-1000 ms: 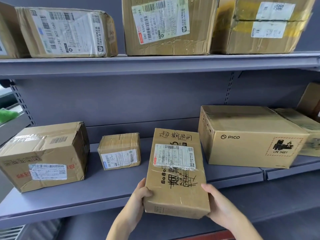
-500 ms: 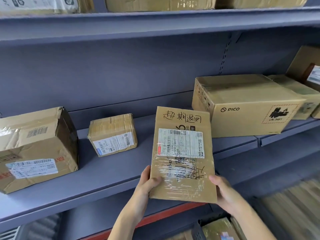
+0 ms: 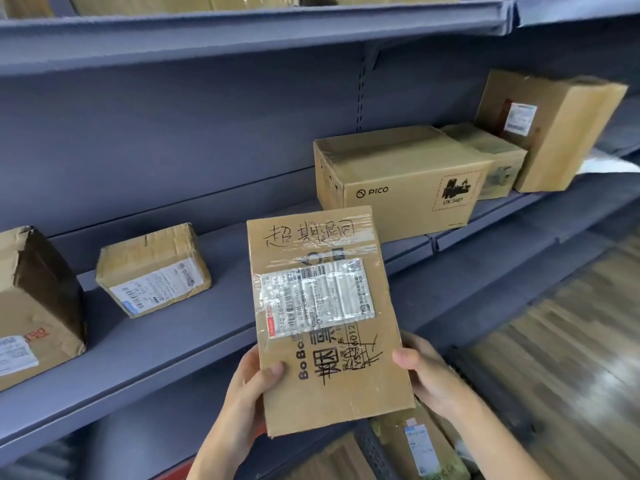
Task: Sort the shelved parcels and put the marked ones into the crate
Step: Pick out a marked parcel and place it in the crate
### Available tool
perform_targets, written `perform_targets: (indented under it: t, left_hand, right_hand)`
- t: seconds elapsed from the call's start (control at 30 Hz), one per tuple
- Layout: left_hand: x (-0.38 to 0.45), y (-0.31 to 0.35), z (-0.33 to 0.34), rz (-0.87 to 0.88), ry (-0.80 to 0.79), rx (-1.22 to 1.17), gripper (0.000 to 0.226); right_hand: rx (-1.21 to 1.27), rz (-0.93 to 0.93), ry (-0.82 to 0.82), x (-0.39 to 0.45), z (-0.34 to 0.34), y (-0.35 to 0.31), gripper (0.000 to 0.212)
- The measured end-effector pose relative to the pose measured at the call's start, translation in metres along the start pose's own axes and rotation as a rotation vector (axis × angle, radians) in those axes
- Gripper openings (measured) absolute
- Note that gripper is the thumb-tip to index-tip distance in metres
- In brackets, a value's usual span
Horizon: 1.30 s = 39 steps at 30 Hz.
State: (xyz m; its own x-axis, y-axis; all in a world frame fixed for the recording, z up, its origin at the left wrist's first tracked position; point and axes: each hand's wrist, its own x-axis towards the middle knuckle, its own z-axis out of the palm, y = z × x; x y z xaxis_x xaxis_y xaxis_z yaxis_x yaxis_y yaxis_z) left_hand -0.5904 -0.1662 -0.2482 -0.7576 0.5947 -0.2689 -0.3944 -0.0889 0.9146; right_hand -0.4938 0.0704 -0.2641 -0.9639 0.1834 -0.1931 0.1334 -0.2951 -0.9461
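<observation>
the left hand [image 3: 250,386] and right hand [image 3: 424,370] each grip a lower side edge of a flat brown cardboard parcel with handwritten black characters and a taped white label [image 3: 325,317], thumbs on its face, holding it in the air in front of the grey-blue metal shelf [image 3: 173,348]. below it, a dark perforated crate [image 3: 375,452] holds a taped parcel. on the shelf stand a small taped brown box [image 3: 152,270], a dented brown carton [image 3: 38,306] at far left, and a tan carton printed pico [image 3: 398,181] to the right, with two more cartons beyond it.
</observation>
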Motion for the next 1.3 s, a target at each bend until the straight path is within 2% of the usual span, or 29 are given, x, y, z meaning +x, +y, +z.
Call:
perform_targets:
  t: [0.2, 0.4, 0.53, 0.6, 0.67, 0.77, 0.83, 1.0, 1.3]
  left_hand:
    - [-0.019, -0.027, 0.079, 0.007, -0.071, 0.040, 0.105]
    - [-0.035, -0.083, 0.176, -0.048, -0.104, 0.051, 0.103]
    - [-0.045, -0.112, 0.223, -0.070, -0.144, 0.063, 0.094]
    - [-0.049, -0.123, 0.239, -0.074, -0.135, 0.073, 0.082]
    - [-0.050, -0.134, 0.251, -0.082, -0.130, 0.071, 0.070]
    - [-0.044, -0.149, 0.260, -0.122, -0.100, 0.063, 0.066]
    - [-0.038, -0.158, 0.264, -0.152, -0.092, 0.070, 0.064]
    - [-0.017, -0.171, 0.264, -0.230, -0.063, 0.076, 0.073]
    - [0.034, -0.175, 0.258, -0.288, -0.028, 0.032, 0.073]
  right_hand:
    - [-0.044, -0.008, 0.029, -0.067, -0.063, -0.009, 0.106]
    - [-0.041, 0.010, 0.048, -0.151, -0.150, -0.011, 0.095]
    - [-0.054, 0.074, 0.104, -0.185, -0.197, -0.001, 0.090]
    - [-0.039, 0.113, 0.127, -0.196, -0.214, 0.005, 0.089]
    - [-0.013, 0.143, 0.140, -0.203, -0.228, 0.014, 0.094]
    - [-0.015, 0.171, 0.153, -0.206, -0.243, 0.027, 0.103]
    - [0.015, 0.186, 0.150, -0.205, -0.251, 0.033, 0.102]
    - [0.073, 0.216, 0.123, -0.190, -0.267, 0.042, 0.102]
    - [0.088, 0.332, 0.123, -0.139, -0.286, 0.043, 0.103]
